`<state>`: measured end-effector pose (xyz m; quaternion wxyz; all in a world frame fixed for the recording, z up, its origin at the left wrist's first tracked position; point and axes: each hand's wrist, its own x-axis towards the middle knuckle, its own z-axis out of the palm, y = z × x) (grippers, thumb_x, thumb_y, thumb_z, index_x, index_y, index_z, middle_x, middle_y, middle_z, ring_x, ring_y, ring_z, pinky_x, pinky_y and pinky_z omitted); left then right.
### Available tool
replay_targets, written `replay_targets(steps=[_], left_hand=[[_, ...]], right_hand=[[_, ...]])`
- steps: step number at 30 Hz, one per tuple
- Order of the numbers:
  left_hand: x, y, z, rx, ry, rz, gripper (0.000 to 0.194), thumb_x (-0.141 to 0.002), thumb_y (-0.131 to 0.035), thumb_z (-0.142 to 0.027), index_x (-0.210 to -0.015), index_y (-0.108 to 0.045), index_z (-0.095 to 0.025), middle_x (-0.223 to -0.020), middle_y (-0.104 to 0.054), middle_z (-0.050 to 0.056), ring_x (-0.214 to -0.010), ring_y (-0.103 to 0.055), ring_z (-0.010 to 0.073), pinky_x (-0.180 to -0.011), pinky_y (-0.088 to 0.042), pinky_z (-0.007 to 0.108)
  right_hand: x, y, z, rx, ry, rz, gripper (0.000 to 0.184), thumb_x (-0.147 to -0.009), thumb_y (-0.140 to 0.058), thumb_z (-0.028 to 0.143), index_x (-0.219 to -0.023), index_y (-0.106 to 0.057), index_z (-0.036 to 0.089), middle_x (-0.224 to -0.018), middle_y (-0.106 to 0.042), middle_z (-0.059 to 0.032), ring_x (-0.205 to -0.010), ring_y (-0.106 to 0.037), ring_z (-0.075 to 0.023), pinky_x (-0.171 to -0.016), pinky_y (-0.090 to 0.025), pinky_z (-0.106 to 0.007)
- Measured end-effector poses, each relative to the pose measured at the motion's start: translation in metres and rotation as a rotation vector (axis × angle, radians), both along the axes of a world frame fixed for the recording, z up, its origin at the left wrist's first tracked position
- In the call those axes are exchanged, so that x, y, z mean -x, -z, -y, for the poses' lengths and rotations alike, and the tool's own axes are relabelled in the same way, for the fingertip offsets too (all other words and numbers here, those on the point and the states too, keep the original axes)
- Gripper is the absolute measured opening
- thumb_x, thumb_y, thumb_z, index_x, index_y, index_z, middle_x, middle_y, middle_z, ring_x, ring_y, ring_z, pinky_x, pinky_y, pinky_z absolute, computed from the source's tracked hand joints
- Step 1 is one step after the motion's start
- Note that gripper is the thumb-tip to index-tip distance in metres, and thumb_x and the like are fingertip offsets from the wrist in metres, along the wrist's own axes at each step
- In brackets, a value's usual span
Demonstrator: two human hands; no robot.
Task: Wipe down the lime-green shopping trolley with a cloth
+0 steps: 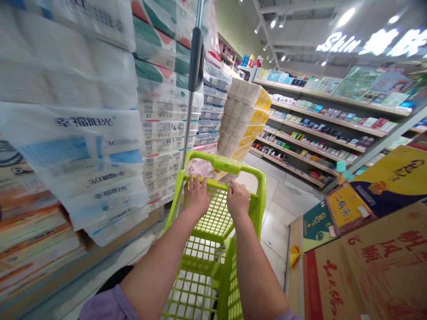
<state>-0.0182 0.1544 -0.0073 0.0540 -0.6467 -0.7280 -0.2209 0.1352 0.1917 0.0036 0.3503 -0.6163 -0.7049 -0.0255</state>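
A lime-green plastic shopping basket (207,255) with grid walls is right in front of me, its raised handle (228,163) at the far end. Along its left side rises a metal pole (187,129) with a grey grip piece. My left hand (197,195) rests over the far rim, its fingers spread and stretched forward. My right hand (238,199) is curled at the same rim, closed on it. Something pale and crumpled shows beside the right fingers; what it is, I cannot tell.
Wrapped paper packs (110,155) are stacked high on the left, with more packs (245,115) ahead. Shelves of small boxed goods (313,120) line the back right. Cardboard cartons (373,266) stand close on the right. Light floor tiles (283,195) run between.
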Motion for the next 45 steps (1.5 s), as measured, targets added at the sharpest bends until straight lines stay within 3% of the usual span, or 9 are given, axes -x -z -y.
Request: replay_targets(steps=[4,10,16,22,27,29,34,40,45], left_hand=[[0.001,0.002,-0.001,-0.003,0.004,-0.008,0.056,-0.088,-0.045,-0.028,-0.141,-0.038,-0.015,-0.153,-0.029,0.013,-0.144,-0.013,0.0361,-0.111,-0.028,0.054],[0.000,0.004,-0.003,-0.036,0.003,-0.021,0.056,-0.087,-0.046,-0.027,-0.141,-0.038,-0.014,-0.152,-0.030,0.014,-0.144,-0.014,0.0358,-0.111,-0.029,0.053],[0.001,0.004,-0.003,-0.030,0.000,-0.011,0.056,-0.087,-0.046,-0.028,-0.141,-0.038,-0.014,-0.153,-0.029,0.015,-0.143,-0.013,0.0366,-0.110,-0.029,0.055],[0.000,0.004,-0.003,-0.059,-0.009,-0.011,0.056,-0.086,-0.047,-0.027,-0.140,-0.039,-0.015,-0.152,-0.031,0.015,-0.143,-0.015,0.0356,-0.110,-0.030,0.054],[0.002,0.004,-0.003,-0.039,-0.002,-0.009,0.056,-0.087,-0.046,-0.029,-0.140,-0.039,-0.015,-0.152,-0.031,0.015,-0.144,-0.014,0.0359,-0.110,-0.030,0.054],[0.001,0.005,-0.003,-0.044,-0.004,-0.011,0.056,-0.087,-0.047,-0.029,-0.140,-0.039,-0.014,-0.152,-0.031,0.015,-0.144,-0.013,0.0359,-0.110,-0.030,0.054],[-0.001,0.004,-0.002,-0.045,-0.017,-0.017,0.056,-0.087,-0.047,-0.028,-0.141,-0.038,-0.015,-0.152,-0.031,0.015,-0.144,-0.014,0.0346,-0.111,-0.030,0.052],[0.000,0.004,-0.003,-0.028,-0.005,-0.010,0.057,-0.087,-0.047,-0.028,-0.141,-0.038,-0.015,-0.153,-0.029,0.015,-0.144,-0.011,0.0351,-0.111,-0.028,0.053],[-0.002,0.004,-0.004,-0.037,-0.013,-0.019,0.057,-0.087,-0.047,-0.028,-0.141,-0.037,-0.015,-0.153,-0.029,0.014,-0.144,-0.012,0.0348,-0.111,-0.030,0.053]], right_hand=[[-0.008,-0.002,0.000,-0.003,0.223,-0.063,0.036,-0.086,-0.041,0.019,-0.114,-0.064,0.017,-0.110,-0.067,-0.0111,-0.104,-0.056,-0.0252,-0.096,-0.033,-0.040],[0.009,0.002,0.004,-0.072,-0.102,0.081,0.034,-0.091,-0.039,0.023,-0.117,-0.062,0.024,-0.122,-0.064,-0.0041,-0.114,-0.052,-0.0201,-0.107,-0.022,-0.040],[0.008,0.003,0.002,-0.040,0.174,0.000,0.036,-0.092,-0.038,0.027,-0.118,-0.063,0.019,-0.119,-0.065,-0.0098,-0.113,-0.052,-0.0271,-0.103,-0.025,-0.048],[0.020,0.006,0.006,-0.095,-0.211,0.148,0.039,-0.091,-0.040,0.022,-0.127,-0.056,0.023,-0.130,-0.059,-0.0061,-0.118,-0.050,-0.0205,-0.103,-0.027,-0.038],[0.002,0.002,-0.001,-0.050,0.189,-0.043,0.034,-0.091,-0.040,0.026,-0.114,-0.064,0.019,-0.112,-0.068,-0.0108,-0.106,-0.056,-0.0253,-0.100,-0.029,-0.046],[0.003,0.003,-0.001,-0.076,0.156,-0.029,0.033,-0.091,-0.040,0.026,-0.112,-0.065,0.020,-0.112,-0.068,-0.0095,-0.106,-0.055,-0.0250,-0.101,-0.029,-0.046],[0.014,0.007,0.001,-0.122,-0.157,0.094,0.033,-0.092,-0.041,0.024,-0.119,-0.061,0.025,-0.125,-0.062,-0.0041,-0.114,-0.052,-0.0200,-0.103,-0.030,-0.036],[-0.001,0.006,-0.006,-0.051,0.158,-0.070,0.035,-0.088,-0.042,0.018,-0.114,-0.064,0.017,-0.115,-0.066,-0.0115,-0.108,-0.055,-0.0247,-0.102,-0.031,-0.044],[0.014,0.011,-0.002,-0.101,-0.156,0.044,0.044,-0.081,-0.042,0.008,-0.119,-0.062,0.019,-0.125,-0.061,-0.0078,-0.116,-0.052,-0.0202,-0.109,-0.027,-0.039]])
